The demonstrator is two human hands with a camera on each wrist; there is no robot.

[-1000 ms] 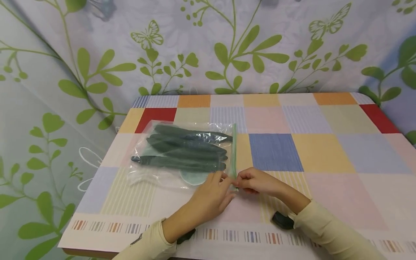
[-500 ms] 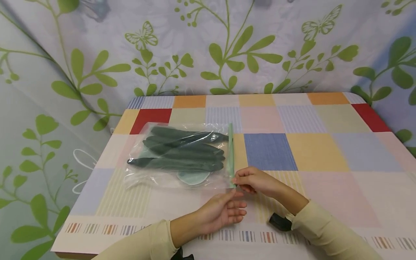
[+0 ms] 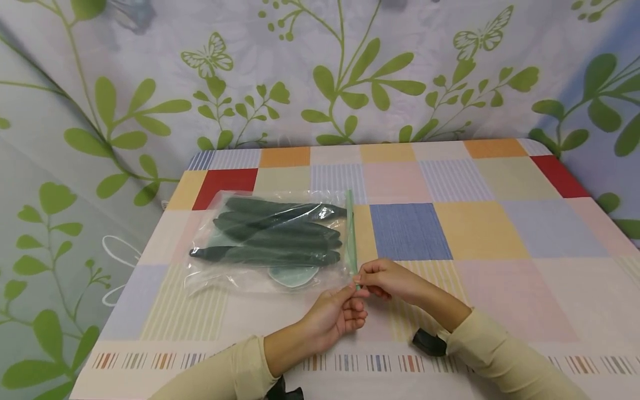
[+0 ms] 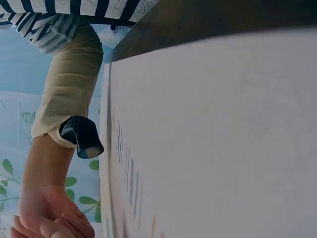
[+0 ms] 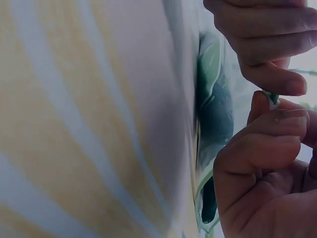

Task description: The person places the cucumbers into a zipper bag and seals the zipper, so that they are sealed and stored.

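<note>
A clear zip bag (image 3: 240,282) lies flat on the table, its green seal strip (image 3: 351,239) facing right. Several long dark green cucumbers (image 3: 280,240) are inside, with a pale round patch (image 3: 294,276) below them. My right hand (image 3: 397,280) pinches the near end of the strip between thumb and bent fingers. At that same corner my left hand (image 3: 327,319) pinches with thumb and forefinger, its other fingers loosely curled. The right wrist view shows both hands' fingertips meeting at a small green corner (image 5: 272,99), mostly hidden by them.
A patchwork-patterned cloth (image 3: 480,228) covers the table, which ends in front of a leaf-printed curtain (image 3: 370,66). Black wrist cameras (image 3: 429,342) sit by the sleeves. The table's near edge runs close under the forearms.
My left hand let go of the bag's corner, turned palm up and drew back, then came in again to pinch the strip's end. The right hand stays there; the view shifted slightly.
</note>
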